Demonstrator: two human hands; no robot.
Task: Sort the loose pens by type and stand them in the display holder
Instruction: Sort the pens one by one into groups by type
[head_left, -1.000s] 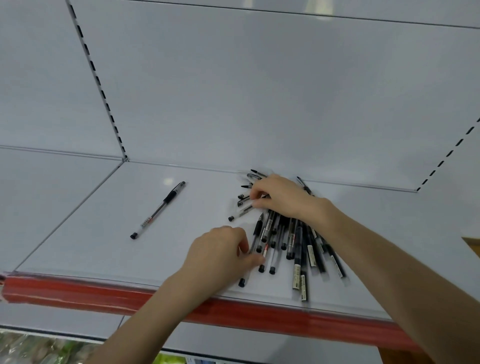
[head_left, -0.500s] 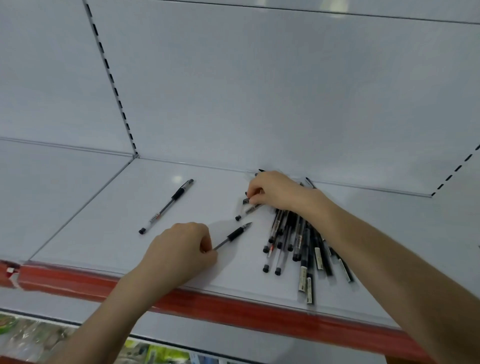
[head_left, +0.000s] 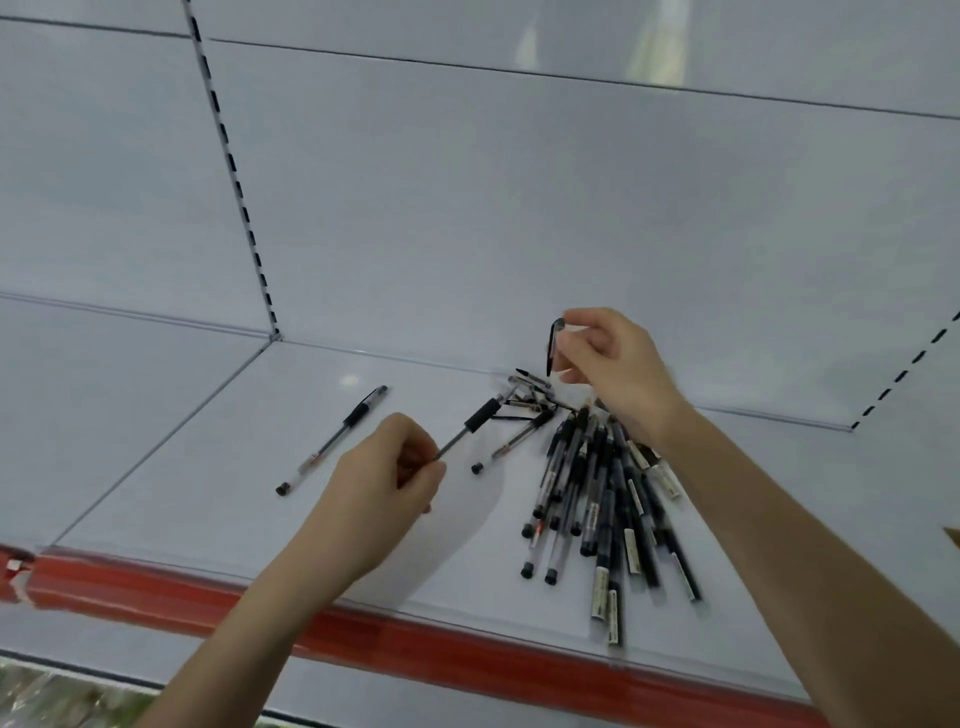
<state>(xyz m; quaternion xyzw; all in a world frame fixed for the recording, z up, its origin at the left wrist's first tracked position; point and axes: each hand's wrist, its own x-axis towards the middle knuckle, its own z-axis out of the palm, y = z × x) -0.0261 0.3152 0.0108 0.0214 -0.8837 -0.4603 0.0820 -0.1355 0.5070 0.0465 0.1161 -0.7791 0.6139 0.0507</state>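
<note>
left hand (head_left: 382, 470) pinched a grip pen (head_left: 470, 423) by its tail; right hand (head_left: 613, 364) held a capped pen (head_left: 554, 345) above the pile (head_left: 597, 483).

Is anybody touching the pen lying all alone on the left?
No, the lone pen lies on the shelf apart from the left hand, which pinches a second pen.
</note>
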